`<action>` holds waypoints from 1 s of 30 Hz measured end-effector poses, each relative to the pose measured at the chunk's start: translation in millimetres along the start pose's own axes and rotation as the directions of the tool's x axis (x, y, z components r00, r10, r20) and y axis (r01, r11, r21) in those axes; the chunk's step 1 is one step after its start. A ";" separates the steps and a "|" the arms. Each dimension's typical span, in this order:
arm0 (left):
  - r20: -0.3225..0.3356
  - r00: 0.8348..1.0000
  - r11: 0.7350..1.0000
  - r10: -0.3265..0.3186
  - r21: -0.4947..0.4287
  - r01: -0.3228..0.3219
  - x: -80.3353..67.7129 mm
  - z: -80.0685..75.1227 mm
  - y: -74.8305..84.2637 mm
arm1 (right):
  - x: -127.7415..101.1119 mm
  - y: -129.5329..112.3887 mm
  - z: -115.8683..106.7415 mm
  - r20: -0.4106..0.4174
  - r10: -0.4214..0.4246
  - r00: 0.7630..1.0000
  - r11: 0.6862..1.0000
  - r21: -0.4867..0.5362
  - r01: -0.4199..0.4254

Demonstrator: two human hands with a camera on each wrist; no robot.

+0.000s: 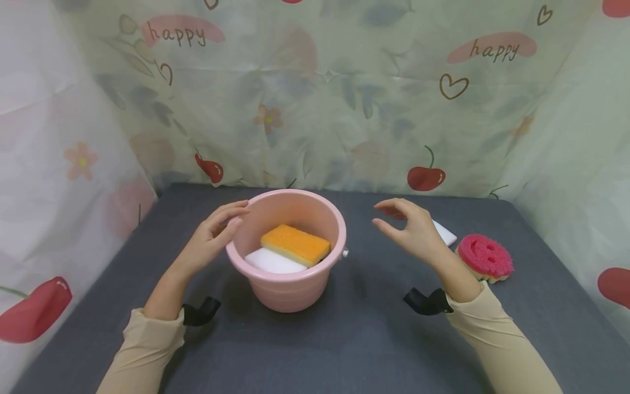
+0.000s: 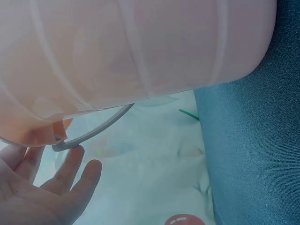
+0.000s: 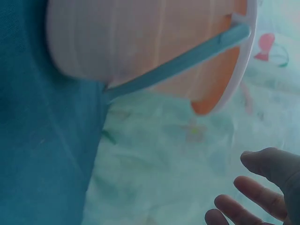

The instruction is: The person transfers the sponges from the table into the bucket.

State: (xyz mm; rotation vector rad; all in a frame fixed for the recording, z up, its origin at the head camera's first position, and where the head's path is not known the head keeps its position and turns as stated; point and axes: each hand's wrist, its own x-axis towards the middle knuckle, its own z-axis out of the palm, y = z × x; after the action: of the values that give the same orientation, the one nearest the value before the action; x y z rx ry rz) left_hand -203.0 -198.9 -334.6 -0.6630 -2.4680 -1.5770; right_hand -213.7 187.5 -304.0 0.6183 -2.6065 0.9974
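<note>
Bare mat (image 1: 354, 339) lies open in front; the pink bucket (image 1: 295, 284) blocks the centre.

- The word "happy" is printed in dark script on a pink brush-stroke patch at the upper left of the backdrop cloth (image 1: 315, 109).
- The same word "happy" is repeated on a second pink patch at the upper right of that cloth.
- No lettering, brand or number can be read on the things on the table, and none in either wrist view.
</note>
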 end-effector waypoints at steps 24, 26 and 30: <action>-0.004 1.000 1.000 -0.002 0.014 0.002 -0.1 0.3 -0.2 | -54.5 101.2 -43.6 -0.110 0.284 0.952 0.946 -0.127 -0.297; -0.005 1.000 1.000 0.003 0.010 -0.002 0.0 0.3 -0.3 | -58.4 109.2 -47.3 -0.118 0.327 0.938 0.930 -0.134 -0.341; -0.006 1.000 1.000 0.004 0.007 -0.004 0.0 0.5 -0.2 | -64.9 124.1 -52.1 -0.141 0.421 0.896 0.884 -0.157 -0.440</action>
State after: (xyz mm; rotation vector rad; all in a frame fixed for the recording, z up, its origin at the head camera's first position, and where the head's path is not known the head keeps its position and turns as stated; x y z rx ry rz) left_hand -203.0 -198.6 -335.0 -0.6614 -2.4648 -1.5663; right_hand -211.8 325.0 -362.4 -0.0688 -2.7582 0.8540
